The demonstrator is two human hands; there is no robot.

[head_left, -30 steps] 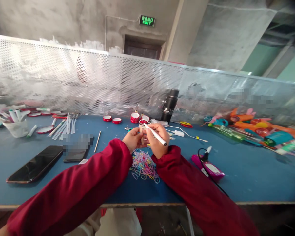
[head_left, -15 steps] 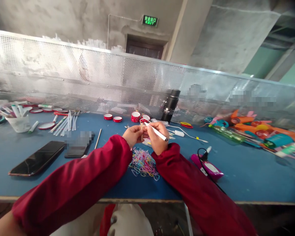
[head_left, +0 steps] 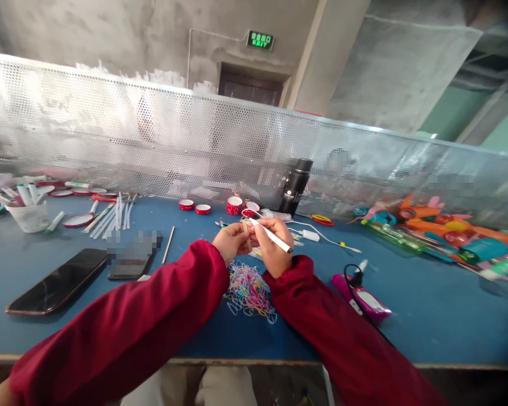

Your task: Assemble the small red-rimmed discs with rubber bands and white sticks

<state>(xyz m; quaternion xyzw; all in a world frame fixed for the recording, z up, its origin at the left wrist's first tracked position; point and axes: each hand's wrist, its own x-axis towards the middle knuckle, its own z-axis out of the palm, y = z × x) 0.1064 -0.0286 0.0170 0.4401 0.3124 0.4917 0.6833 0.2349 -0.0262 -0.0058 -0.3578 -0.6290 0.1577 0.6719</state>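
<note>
My left hand [head_left: 227, 242] is closed in a pinch on a small flat wooden stick [head_left: 248, 235], held above the table. My right hand [head_left: 276, 255] grips a white pen [head_left: 276, 237] with a dark end, its other end pointing toward the stick. The fingertips of both hands are close together around the stick, and I cannot tell whether the pen touches it. Below the hands and between the sleeves lies a loose pile of colourful small rubber bands [head_left: 250, 286]. A thin wooden stick [head_left: 168, 245] rests on the table left of my left hand.
Two phones [head_left: 59, 281] lie at left, near white glue sticks [head_left: 110, 216] and a cup [head_left: 29, 219] of markers. Red tape rolls [head_left: 234, 206] and a black flask [head_left: 295, 189] stand at the back. A purple pack [head_left: 370, 303] with a cable and colourful bottle crafts [head_left: 423, 221] are at right.
The small wooden stick is now tilted more between my fingers. Both hands stay close together, and the pen remains in my right hand. The camera view has shifted slightly.
</note>
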